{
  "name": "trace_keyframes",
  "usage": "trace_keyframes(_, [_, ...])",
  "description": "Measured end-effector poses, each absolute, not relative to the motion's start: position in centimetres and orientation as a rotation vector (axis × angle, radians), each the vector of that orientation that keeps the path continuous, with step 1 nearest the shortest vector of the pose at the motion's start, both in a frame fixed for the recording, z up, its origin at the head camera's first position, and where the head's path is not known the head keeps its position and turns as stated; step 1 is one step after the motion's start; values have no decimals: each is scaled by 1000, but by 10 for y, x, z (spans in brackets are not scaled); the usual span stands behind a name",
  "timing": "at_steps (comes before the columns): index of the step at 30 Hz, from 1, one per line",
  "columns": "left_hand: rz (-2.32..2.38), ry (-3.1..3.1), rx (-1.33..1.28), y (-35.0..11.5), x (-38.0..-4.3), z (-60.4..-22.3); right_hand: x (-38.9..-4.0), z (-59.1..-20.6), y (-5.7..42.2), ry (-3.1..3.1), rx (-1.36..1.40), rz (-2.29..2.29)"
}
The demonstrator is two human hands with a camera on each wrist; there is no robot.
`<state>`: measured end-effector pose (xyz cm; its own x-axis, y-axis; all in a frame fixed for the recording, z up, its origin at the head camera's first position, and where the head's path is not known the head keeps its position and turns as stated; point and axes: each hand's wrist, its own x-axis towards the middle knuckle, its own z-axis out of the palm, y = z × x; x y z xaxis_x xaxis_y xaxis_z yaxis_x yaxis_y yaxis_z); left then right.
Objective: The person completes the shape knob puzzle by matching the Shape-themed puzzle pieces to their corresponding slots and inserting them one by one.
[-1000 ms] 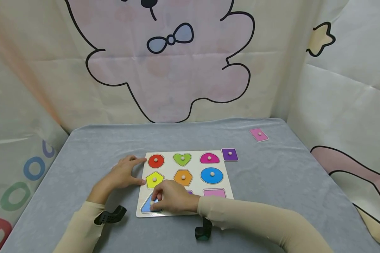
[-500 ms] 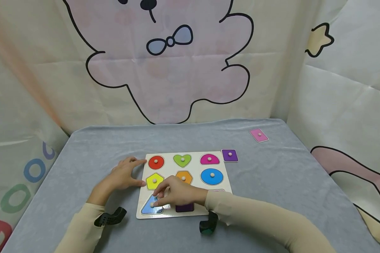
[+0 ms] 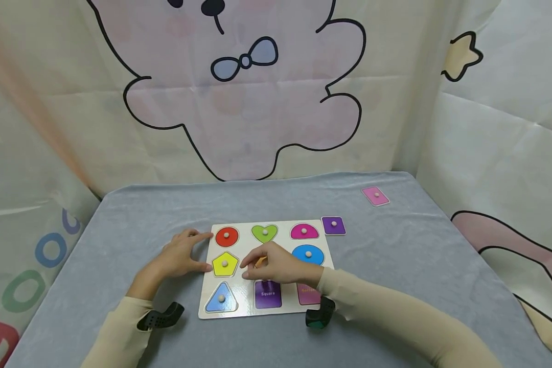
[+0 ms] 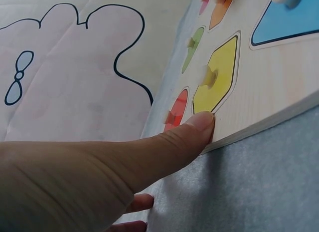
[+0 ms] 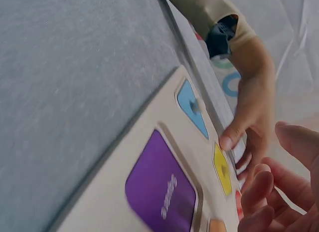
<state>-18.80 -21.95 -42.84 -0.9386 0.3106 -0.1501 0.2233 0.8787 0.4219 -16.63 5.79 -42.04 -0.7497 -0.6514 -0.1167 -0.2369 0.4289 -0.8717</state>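
Note:
A wooden knob puzzle board (image 3: pixel 246 301) lies on the table. My left hand (image 3: pixel 179 255) touches its left edge, thumb beside the yellow pentagon (image 4: pixel 222 75) in the left wrist view. Over the board's middle hovers my right hand (image 3: pixel 278 263), its bent fingertips apart from the thumb and nothing between them; it hides most of the orange hexagon. The blue triangle (image 3: pixel 217 305) sits in its slot at the near left corner. To its right, a purple recess (image 3: pixel 268 301) marked "Square" holds no piece, and a pink recess (image 3: pixel 306 295) is partly covered by the right hand and wrist.
A purple square piece (image 3: pixel 328 228) lies against the board's far right corner. Farther back right is a pink piece (image 3: pixel 372 200) with a knob. The red circle, green heart, magenta semicircle (image 3: pixel 310 235) and blue oval (image 3: pixel 299 249) sit in the board.
My right hand has let go of the blue triangle's knob and moved up and to the right, uncovering the triangle and the square recess. My left hand stays at the board's edge.

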Motion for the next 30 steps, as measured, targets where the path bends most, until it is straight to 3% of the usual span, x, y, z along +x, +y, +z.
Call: trace_keyframes(30, [616, 2850, 386, -222, -189, -433, -203, -426, 182, 2445, -364, -1540])
